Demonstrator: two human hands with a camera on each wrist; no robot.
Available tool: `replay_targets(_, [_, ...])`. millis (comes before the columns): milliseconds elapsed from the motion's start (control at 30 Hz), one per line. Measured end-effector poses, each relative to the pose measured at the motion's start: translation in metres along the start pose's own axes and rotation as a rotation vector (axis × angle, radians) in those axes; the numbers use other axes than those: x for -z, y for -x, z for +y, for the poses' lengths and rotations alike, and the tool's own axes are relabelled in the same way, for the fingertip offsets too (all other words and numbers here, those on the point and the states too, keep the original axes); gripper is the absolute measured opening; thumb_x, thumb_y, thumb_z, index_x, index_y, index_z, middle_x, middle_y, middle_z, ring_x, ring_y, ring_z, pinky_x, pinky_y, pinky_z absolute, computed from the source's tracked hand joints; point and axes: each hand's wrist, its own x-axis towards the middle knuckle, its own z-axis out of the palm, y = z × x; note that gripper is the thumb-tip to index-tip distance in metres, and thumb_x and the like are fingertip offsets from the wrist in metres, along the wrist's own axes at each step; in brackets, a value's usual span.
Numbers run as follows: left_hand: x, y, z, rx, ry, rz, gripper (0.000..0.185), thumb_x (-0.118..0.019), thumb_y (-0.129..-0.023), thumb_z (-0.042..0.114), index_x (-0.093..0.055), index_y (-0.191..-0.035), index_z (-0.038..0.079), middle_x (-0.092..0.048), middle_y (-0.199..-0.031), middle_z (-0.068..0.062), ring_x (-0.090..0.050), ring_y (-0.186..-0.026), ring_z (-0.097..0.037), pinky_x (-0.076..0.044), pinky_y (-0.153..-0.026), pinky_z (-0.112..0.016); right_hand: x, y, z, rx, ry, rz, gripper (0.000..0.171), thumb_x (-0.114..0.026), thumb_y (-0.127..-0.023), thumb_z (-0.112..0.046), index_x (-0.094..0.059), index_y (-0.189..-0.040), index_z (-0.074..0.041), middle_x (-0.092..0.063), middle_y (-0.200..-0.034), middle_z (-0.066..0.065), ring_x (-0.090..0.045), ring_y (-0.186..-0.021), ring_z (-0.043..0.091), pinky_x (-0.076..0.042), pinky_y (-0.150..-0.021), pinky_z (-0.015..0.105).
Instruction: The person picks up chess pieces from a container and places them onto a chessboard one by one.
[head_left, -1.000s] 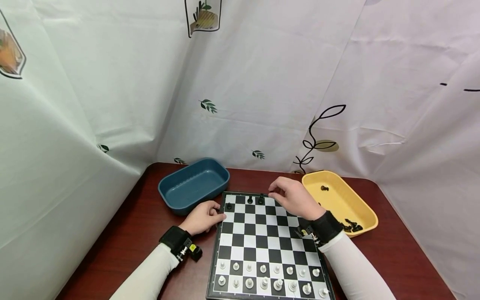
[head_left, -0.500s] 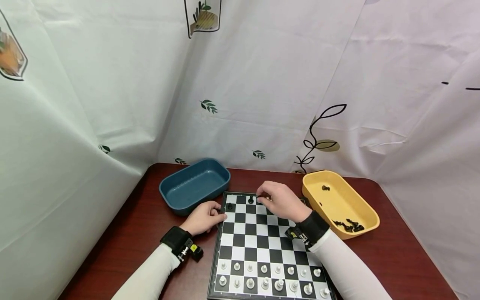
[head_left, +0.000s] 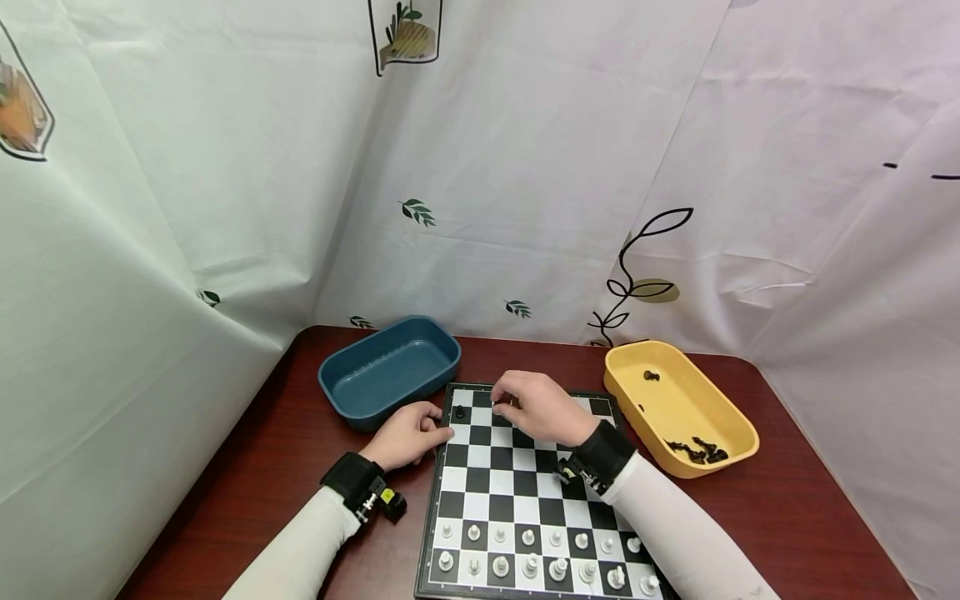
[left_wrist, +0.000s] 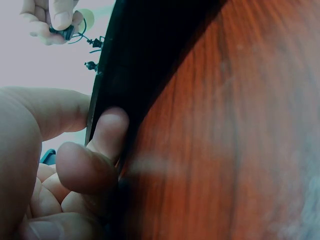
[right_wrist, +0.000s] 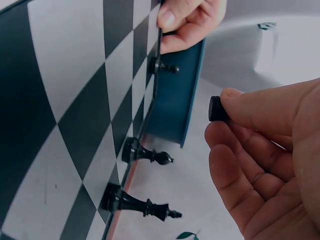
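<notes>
My right hand (head_left: 543, 408) is above the far rows of the chessboard (head_left: 502, 481). Between thumb and fingers it pinches a small black chess piece (right_wrist: 216, 109); the round base shows and the rest is hidden in the hand. Below it in the right wrist view, a black bishop (right_wrist: 146, 152) and a black king (right_wrist: 141, 201) stand on the board. A lone black piece (head_left: 460, 412) is on the second far row at the left. At the board's left edge my left hand (head_left: 405, 435) grips the frame with thumb and fingers, as the left wrist view shows.
Two rows of white chess pieces (head_left: 529, 567) stand along the near side. A yellow tray (head_left: 622, 358) with several black pieces (head_left: 699, 451) is on the right. Behind my left hand sits a blue tray (head_left: 351, 407). A patterned white cloth (head_left: 480, 167) hangs beyond the brown table (head_left: 247, 492).
My right hand has moved left across the far rows, and now covers the bishop and king in the head view. The left hand stays at the board's edge.
</notes>
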Motion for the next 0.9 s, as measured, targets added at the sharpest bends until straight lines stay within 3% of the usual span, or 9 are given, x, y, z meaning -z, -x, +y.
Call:
replay_targets(300, [0.001, 0.000, 0.001, 0.000, 0.008, 0.001, 0.045, -0.081, -0.103, 0.026, -0.065, -0.131, -0.005, -0.064, -0.069, -0.001, -0.053, -0.044, -0.014, -0.051, -0.051, -0.033, -0.015, -0.010, 0.003, -0.024, 0.015, -0.069, 0.012, -0.082, -0.103, -0.010, -0.080, -0.115, -0.010, -0.074, -0.106, -0.003, -0.066, -0.091, 0.010, -0.059, -0.084, 0.035])
replay_targets(900, [0.000, 0.003, 0.002, -0.011, 0.001, -0.002, 0.042, -0.080, -0.104, 0.026, -0.066, -0.129, -0.003, -0.063, -0.066, 0.001, -0.052, -0.044, -0.013, -0.050, -0.051, -0.032, -0.030, -0.025, 0.003, 0.032, 0.083, -0.141, 0.006, -0.084, -0.101, -0.008, -0.081, -0.105, -0.011, -0.074, -0.099, -0.002, -0.069, -0.090, 0.012, -0.059, -0.085, 0.033])
